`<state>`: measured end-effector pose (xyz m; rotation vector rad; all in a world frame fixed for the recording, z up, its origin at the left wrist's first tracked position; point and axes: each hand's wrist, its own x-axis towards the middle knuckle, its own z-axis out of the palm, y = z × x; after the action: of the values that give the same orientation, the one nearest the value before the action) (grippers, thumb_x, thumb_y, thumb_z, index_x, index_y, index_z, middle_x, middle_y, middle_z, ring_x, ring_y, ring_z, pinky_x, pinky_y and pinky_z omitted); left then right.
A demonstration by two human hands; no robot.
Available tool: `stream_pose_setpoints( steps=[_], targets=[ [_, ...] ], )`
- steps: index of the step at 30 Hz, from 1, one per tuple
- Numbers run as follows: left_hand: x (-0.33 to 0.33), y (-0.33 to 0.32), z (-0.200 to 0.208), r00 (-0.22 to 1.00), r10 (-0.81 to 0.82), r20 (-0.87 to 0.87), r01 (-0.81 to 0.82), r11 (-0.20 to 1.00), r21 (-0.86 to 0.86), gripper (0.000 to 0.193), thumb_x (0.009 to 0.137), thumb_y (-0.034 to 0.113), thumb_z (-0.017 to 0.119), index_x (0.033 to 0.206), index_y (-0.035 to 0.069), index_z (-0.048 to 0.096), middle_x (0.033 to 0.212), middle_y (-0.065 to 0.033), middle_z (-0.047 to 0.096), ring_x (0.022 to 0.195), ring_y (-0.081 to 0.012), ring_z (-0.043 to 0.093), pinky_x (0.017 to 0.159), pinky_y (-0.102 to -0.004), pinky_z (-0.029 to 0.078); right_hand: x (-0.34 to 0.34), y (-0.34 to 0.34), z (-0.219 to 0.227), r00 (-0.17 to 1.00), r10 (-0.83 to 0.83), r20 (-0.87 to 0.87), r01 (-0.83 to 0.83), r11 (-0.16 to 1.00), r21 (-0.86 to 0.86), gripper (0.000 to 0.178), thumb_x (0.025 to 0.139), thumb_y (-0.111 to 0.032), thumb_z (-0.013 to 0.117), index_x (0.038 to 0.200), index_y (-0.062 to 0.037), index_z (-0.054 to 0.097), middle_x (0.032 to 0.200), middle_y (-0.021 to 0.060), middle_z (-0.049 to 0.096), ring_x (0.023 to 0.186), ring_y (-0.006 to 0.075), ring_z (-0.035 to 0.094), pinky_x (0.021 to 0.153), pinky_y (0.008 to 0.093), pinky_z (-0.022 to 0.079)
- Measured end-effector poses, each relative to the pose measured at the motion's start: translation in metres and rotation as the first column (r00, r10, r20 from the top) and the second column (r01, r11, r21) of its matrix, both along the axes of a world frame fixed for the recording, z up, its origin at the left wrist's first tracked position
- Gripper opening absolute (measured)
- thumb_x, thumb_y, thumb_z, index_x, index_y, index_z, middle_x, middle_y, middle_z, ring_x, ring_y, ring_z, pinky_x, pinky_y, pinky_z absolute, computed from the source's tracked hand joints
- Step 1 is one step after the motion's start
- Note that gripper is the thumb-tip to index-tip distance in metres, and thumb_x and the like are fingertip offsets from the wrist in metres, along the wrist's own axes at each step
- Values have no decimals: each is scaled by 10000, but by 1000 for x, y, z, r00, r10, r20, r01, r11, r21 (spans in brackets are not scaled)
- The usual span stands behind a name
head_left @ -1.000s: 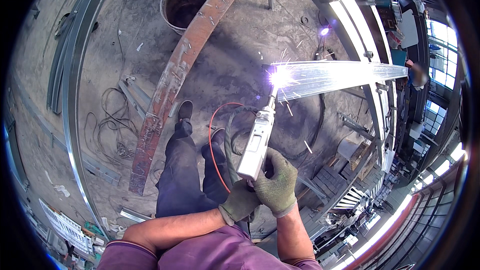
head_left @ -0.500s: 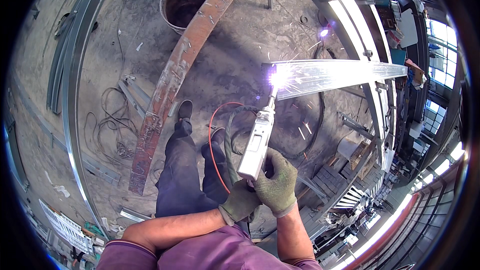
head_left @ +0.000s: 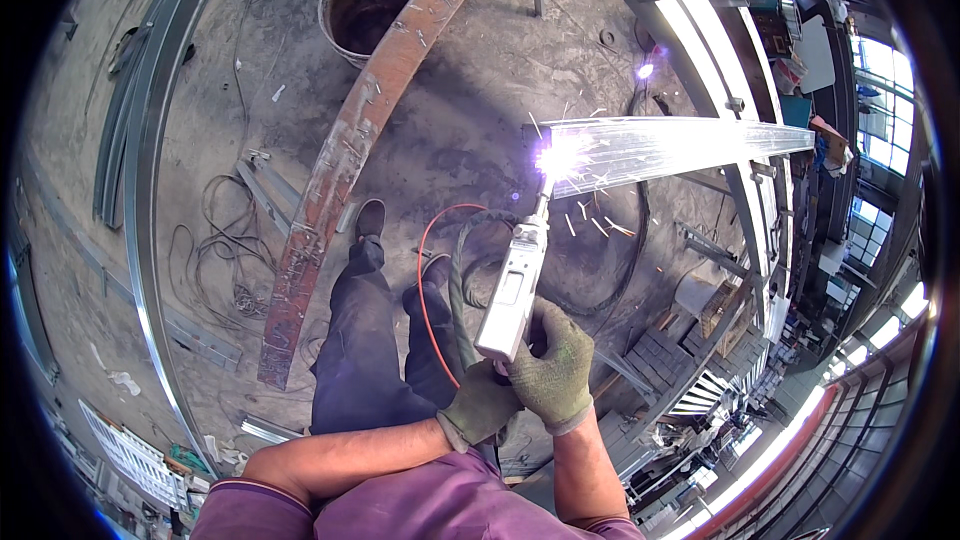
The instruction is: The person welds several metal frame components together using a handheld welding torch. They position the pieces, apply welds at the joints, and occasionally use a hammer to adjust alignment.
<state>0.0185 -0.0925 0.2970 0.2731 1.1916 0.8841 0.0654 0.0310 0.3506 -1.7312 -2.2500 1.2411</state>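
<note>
A white welding gun (head_left: pixel 512 292) slants upward from my hands, its nozzle meeting the end of a shiny metal tube (head_left: pixel 680 147). Bright violet-white glare (head_left: pixel 560 157) and flying sparks hide the contact spot. My right hand (head_left: pixel 556 368), in a grey-green glove, is closed round the gun's grip below its body. Against it, at the gun's rear, my gloved left hand (head_left: pixel 483 403) is closed on the lower part of the gun; its fingertips are partly hidden. A red hose (head_left: pixel 424 280) and a dark sleeved cable (head_left: pixel 457 290) loop beside the gun.
A rusty steel beam (head_left: pixel 345 155) runs to the left of my legs, near a large bucket (head_left: pixel 370 10). Long metal profiles (head_left: pixel 145 170) stand farther left. Steel frame rails (head_left: pixel 690 30) curve along the right. Loose cables (head_left: pixel 225 240) lie on the floor.
The sparks fall in a different pattern, with several streaks now below the tube's end. My hands and the welding gun hold almost the same position.
</note>
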Motion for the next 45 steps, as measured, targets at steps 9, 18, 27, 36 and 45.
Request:
stream_pose_setpoints(
  steps=[9,18,27,36,45],
  targets=[
    [1,-3,0,998,-12,66,14,999,-31,240,925,135,772,1104,-20,735,916,-122,797,847,-213,789,754,-359,623,4,-3,0,1000,-8,5,9,999,-34,367,849,-154,837,1168,1,741,876,140,779,760,219,781,685,357,599],
    [-11,5,12,988,-25,149,48,987,-153,220,939,141,782,1051,-43,735,860,-127,789,778,-183,782,679,-336,618,5,-4,0,1000,-9,-8,9,1000,-9,370,849,-151,827,1176,0,742,875,140,775,759,216,777,690,354,597],
    [6,-5,4,995,91,27,-91,996,4,216,964,147,790,973,-61,734,809,-126,785,710,-173,786,593,-312,618,7,-6,2,999,-22,23,23,999,-36,385,843,-161,832,1183,-1,747,857,128,764,737,199,751,671,342,582],
    [3,-7,6,994,-61,91,69,994,-85,273,932,143,769,1169,13,732,1042,-140,807,1000,-260,795,855,-387,623,13,-9,0,999,-9,44,10,1000,-26,404,835,-169,839,1191,1,750,832,126,757,721,202,748,667,346,581],
    [18,-18,-4,999,-44,-9,45,998,42,230,927,101,757,1134,3,740,996,-123,805,952,-223,789,831,-367,618,12,-10,3,999,-28,25,29,999,-44,427,838,-176,849,1208,12,751,859,137,775,746,204,766,674,343,589]
  ],
)
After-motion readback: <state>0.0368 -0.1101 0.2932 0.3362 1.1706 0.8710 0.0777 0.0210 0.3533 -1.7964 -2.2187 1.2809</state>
